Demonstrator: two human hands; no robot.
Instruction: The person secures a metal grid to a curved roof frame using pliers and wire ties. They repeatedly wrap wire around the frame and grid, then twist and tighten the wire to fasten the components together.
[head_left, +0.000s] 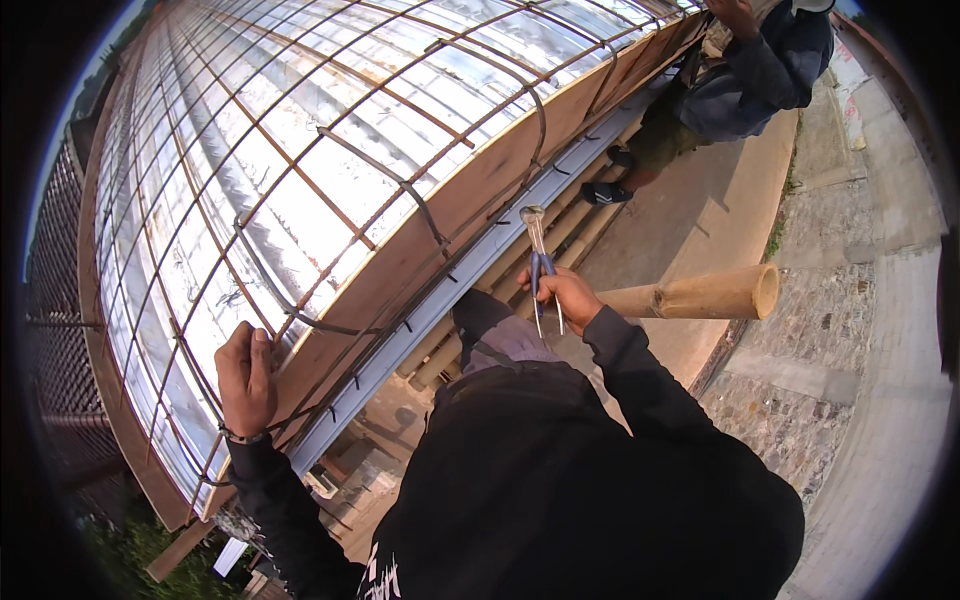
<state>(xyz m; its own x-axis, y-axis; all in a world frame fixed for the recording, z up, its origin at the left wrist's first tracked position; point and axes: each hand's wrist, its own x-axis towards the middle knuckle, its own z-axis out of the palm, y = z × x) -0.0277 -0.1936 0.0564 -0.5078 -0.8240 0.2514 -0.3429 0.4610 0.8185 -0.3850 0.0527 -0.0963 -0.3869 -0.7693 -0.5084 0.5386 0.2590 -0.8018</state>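
Seen from above, the wearer's right hand [570,295] is grasping a pair of metal pincers with slim blue-coated handles [542,265], the fingers closing around the handles just in front of the wearer's body. The pincers are lying with their long axis running nearly straight up and down the view, leaning slightly left at the top; the rounded silvery head is pointing away from the wearer, toward a pale grey metal beam [375,380], while the handle ends are pointing back toward the body and spreading a little apart. The left hand [248,385], well apart from the pincers, is curling its fingers at the outer edge of a grid of rust-brown steel bars [405,187]; whether it is clenching a bar or only resting there, I cannot tell. The grid is spreading over a shiny, silvery ribbed metal sheet [350,178], which is filling the upper left. A long brown wooden board [490,180] is bordering the sheet, and the beam is running alongside it on a diagonal. To the right of the right hand, a thick tan bamboo pole [710,295] is pointing its cut round end rightward. At the upper right, another person in dark clothing [735,105] is standing beside the board, wearing dark footwear [605,192].
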